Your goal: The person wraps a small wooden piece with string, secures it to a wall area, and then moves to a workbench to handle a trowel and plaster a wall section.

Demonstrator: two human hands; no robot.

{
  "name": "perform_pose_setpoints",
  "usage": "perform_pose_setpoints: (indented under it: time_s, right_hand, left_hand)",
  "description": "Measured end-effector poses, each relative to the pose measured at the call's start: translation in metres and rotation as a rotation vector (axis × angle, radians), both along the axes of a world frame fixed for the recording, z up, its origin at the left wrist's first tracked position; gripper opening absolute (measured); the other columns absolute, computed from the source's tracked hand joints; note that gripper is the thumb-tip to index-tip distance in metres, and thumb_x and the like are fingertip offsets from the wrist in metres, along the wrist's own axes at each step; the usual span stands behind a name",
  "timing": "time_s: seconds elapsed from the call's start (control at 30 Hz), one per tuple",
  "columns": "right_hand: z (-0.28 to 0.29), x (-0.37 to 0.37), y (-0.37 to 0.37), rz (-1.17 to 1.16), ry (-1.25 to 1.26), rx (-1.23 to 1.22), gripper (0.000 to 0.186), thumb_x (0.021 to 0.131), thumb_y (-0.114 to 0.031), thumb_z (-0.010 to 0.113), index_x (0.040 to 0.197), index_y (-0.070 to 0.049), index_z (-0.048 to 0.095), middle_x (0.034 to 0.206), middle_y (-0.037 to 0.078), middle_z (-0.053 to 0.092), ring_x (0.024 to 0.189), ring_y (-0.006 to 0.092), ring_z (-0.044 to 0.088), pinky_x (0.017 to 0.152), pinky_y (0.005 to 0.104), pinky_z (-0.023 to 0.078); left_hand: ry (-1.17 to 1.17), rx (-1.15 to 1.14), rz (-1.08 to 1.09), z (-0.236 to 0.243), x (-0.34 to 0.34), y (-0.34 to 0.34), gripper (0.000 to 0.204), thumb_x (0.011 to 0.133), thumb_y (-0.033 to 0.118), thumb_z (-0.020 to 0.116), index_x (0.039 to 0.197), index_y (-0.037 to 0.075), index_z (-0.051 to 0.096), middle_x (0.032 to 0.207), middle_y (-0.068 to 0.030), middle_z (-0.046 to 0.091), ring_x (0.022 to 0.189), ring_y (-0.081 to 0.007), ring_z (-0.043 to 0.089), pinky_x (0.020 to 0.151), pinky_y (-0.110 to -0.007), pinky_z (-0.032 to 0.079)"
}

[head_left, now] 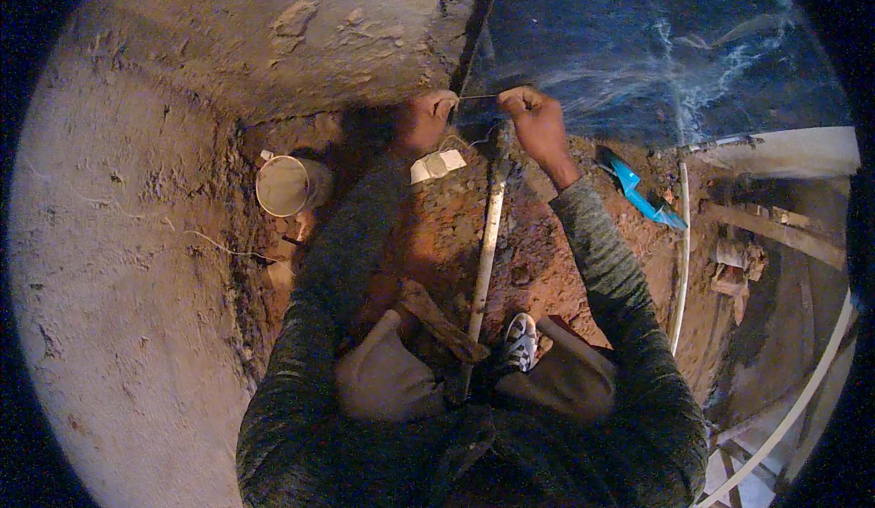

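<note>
The left hand [427, 120] and right hand [540, 127] each pinch a thin cord [478, 97] in the fingertips. The cord runs straight between the hands, near the dark blue sheet [592, 43] and beyond the white pipe [488, 244].

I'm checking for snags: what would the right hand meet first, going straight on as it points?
Beyond the thin strand it pinches, the right hand would probably meet the dark blue sheeting first, near its left edge; depth is unclear.
</note>
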State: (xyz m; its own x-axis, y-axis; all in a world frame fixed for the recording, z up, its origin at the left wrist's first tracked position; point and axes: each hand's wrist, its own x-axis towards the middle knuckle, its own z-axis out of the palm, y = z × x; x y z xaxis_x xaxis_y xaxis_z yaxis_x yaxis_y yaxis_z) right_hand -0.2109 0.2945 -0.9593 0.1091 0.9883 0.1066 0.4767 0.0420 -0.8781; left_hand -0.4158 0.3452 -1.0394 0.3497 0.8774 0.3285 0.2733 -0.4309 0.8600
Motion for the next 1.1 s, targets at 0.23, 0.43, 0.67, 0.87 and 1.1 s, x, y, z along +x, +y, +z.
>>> perform_pose_setpoints:
  time_s: [0.23, 0.43, 0.67, 0.87, 1.1]
  right_hand:
    - [0.008, -0.002, 0.000, 0.013, 0.051, -0.066, 0.020, 0.092, -0.013, 0.058, 0.092, 0.002, 0.069, 0.088, 0.005, 0.071, 0.085, 0.0101, 0.061, 0.080, 0.0272, 0.048]
    - [0.010, 0.003, 0.001, 0.028, -0.069, -0.010, 0.019, 0.092, -0.013, 0.058, 0.091, 0.002, 0.070, 0.088, 0.005, 0.071, 0.083, 0.0100, 0.062, 0.079, 0.0271, 0.048]
    - [0.021, -0.007, -0.002, 0.039, -0.013, -0.052, 0.018, 0.091, -0.012, 0.059, 0.089, 0.002, 0.070, 0.086, 0.005, 0.071, 0.082, 0.0101, 0.062, 0.078, 0.0269, 0.049]
    - [0.013, 0.009, -0.008, 0.026, -0.108, -0.065, 0.018, 0.091, -0.011, 0.057, 0.088, 0.002, 0.069, 0.083, 0.004, 0.070, 0.079, 0.0099, 0.061, 0.075, 0.0270, 0.048]
    - [0.005, 0.019, -0.006, -0.033, -0.250, -0.019, 0.019, 0.090, -0.016, 0.059, 0.089, -0.002, 0.071, 0.080, 0.006, 0.071, 0.073, 0.0117, 0.061, 0.070, 0.0296, 0.049]
  left_hand:
    - [-0.035, -0.016, 0.061, -0.031, 0.006, 0.009, 0.018, 0.093, 0.013, 0.052, 0.096, 0.002, 0.065, 0.082, -0.0167, 0.065, 0.075, -0.0279, 0.063, 0.071, -0.038, 0.048]
    - [-0.076, 0.014, -0.008, -0.045, 0.005, 0.019, 0.018, 0.093, 0.013, 0.053, 0.097, 0.002, 0.066, 0.084, -0.0168, 0.066, 0.077, -0.0290, 0.064, 0.072, -0.038, 0.049]
    - [-0.057, 0.017, 0.047, -0.058, -0.001, 0.019, 0.020, 0.094, 0.015, 0.053, 0.099, 0.001, 0.066, 0.087, -0.0168, 0.068, 0.079, -0.0298, 0.066, 0.073, -0.039, 0.050]
    - [0.039, -0.044, 0.069, -0.005, 0.012, -0.002, 0.019, 0.094, 0.016, 0.053, 0.098, 0.003, 0.065, 0.084, -0.0174, 0.066, 0.076, -0.0298, 0.065, 0.069, -0.040, 0.050]
    - [0.053, -0.108, 0.099, -0.005, 0.007, -0.005, 0.015, 0.093, 0.017, 0.053, 0.088, 0.005, 0.060, 0.073, -0.0162, 0.059, 0.065, -0.0286, 0.058, 0.062, -0.040, 0.046]
